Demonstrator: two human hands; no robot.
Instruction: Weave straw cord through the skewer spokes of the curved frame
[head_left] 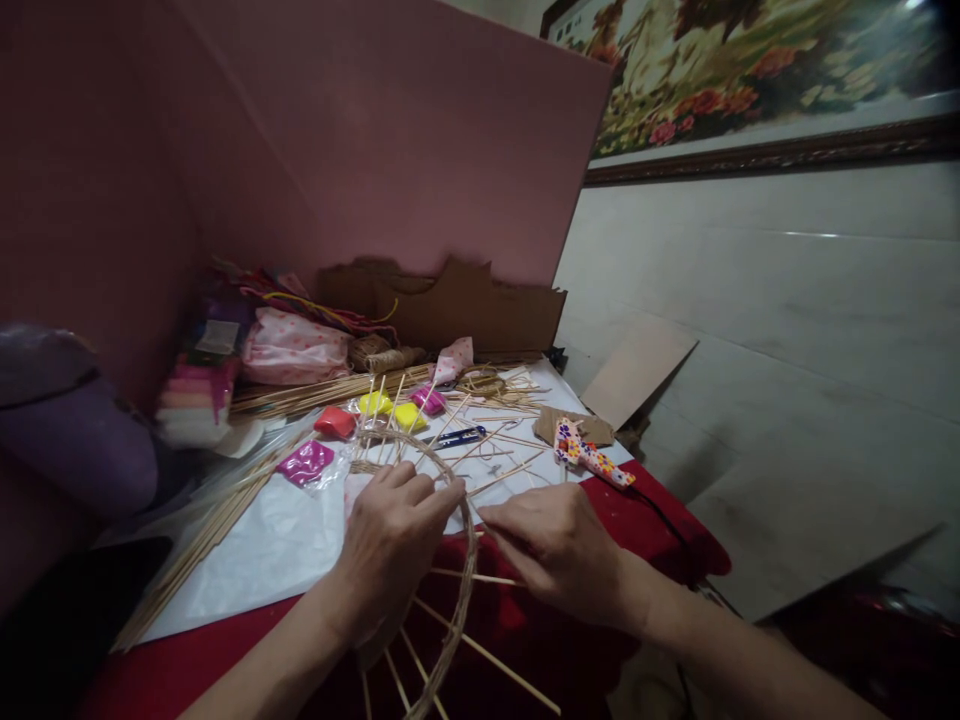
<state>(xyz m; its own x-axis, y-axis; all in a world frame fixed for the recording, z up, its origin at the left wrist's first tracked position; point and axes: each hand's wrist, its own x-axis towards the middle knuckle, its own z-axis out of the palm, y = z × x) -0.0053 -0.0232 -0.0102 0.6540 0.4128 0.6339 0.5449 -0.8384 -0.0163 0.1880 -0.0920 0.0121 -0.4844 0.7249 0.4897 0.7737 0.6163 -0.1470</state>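
Observation:
A hoop wrapped in brown twine (471,565) stands in front of me, with thin wooden sticks (502,665) poking out around it like spokes. My left hand (394,550) is closed on the hoop's upper part, thumb and fingers against the rim. Just right of the rim, my right hand (559,545) is closed in a pinch. What lies between its fingertips is too small to make out. Beyond the hands, a blue utility knife (459,437) rests among scattered sticks on white paper (281,535).
A flower-patterned glue gun (592,455) with a black cable lies at right on cardboard. Coloured clay packets (335,423), a twine roll (397,358), a pink spotted bag (296,348) and long stick bundles (202,540) surround the paper. Red cloth (682,520) covers the table.

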